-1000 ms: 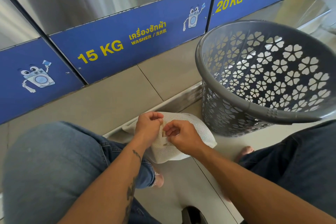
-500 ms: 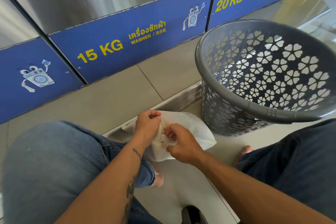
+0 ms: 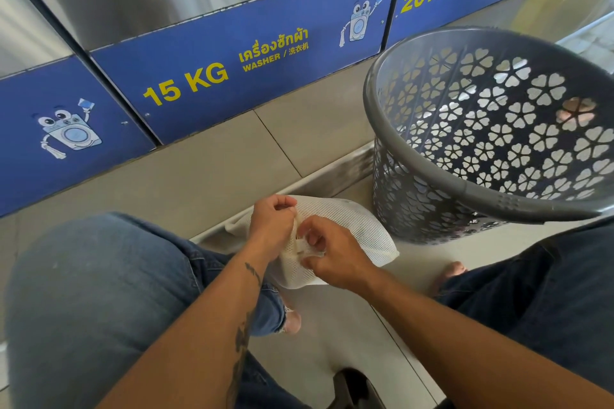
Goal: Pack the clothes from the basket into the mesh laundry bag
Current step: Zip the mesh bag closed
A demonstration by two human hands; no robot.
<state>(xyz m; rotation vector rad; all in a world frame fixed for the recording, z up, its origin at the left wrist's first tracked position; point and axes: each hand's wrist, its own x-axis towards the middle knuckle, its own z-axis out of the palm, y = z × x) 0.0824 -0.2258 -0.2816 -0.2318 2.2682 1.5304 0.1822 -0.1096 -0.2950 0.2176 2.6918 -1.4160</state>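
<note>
Head view, nearest first: two bare forearms reach out between knees in blue denim jeans [image 3: 83, 292] to a white mesh laundry bag [image 3: 360, 231] lying on the pale tiled floor [image 3: 332, 335]. The left hand [image 3: 270, 226] has its fingers curled and pinches a fold of mesh at the bag's near edge. The right hand [image 3: 332, 256], touching it, pinches a small white tab there, probably the zip pull, though it is too small to be sure. The bag looks plump rather than flat, so it seems to be loaded, yet its contents cannot be made out through the mesh. Just beyond it on the right the round grey plastic basket with flower-shaped cut-outs [image 3: 465, 188] leans toward the camera. No clothes show inside it, only floor seen through the holes, and its bottom is partly hidden. Packing therefore appears finished or nearly so, with closing the bag the likely remaining step. Farthest off stand steel washing machines with blue panels [image 3: 186, 83] marked 15 KG and 20 KG.
</note>
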